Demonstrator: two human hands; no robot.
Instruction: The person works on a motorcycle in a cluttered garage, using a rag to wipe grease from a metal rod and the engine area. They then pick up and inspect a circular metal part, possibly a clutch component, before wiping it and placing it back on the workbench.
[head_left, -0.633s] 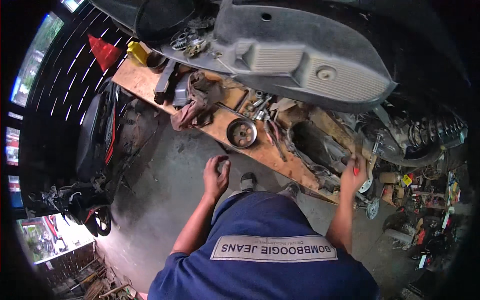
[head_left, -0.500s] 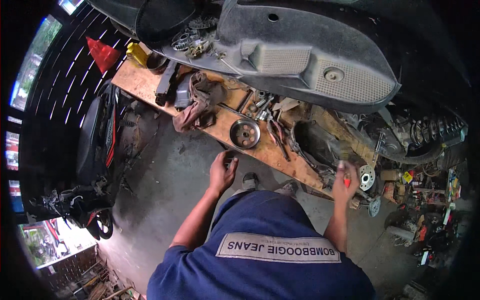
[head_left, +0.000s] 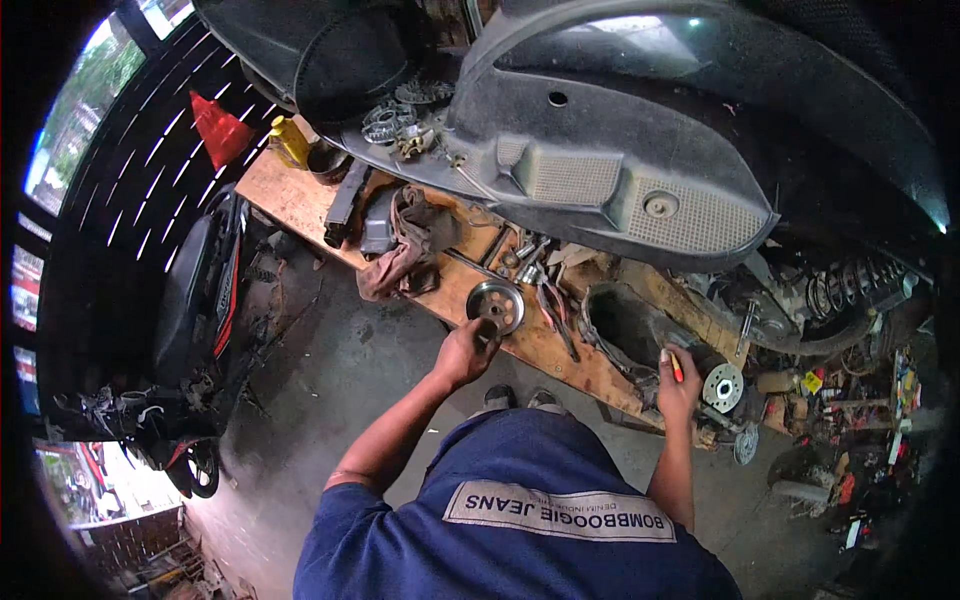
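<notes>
Down at the near edge of the wooden bench [head_left: 275, 190], the left hand [head_left: 468, 352] was right there at the metal drum [head_left: 497, 306], fingers bent against its near rim; whether they pinched it, I couldn't tell. That drum sat at the hand's one o'clock, open side up, holes in its floor. Over at the right hand [head_left: 677, 385], fingers closed around a small red tool [head_left: 677, 368], its far end too blurred to make out. Just beside that hand, at three o'clock, stood a pale disc [head_left: 723, 388]; at eleven, a dark hollow case [head_left: 630, 325]. Back to the drum: pliers [head_left: 555, 315] at its three, sockets [head_left: 528, 260] at its one, a crumpled brown rag [head_left: 405, 245] at its ten, and farther along that line a yellow bottle [head_left: 290, 142]. Gears [head_left: 390, 122] lay at eleven. Big grey footboard [head_left: 640, 190] at the right hand's twelve, a coil spring [head_left: 850, 285] at its two! And far out at the drum's nine, a parked motorbike [head_left: 205, 290].
</notes>
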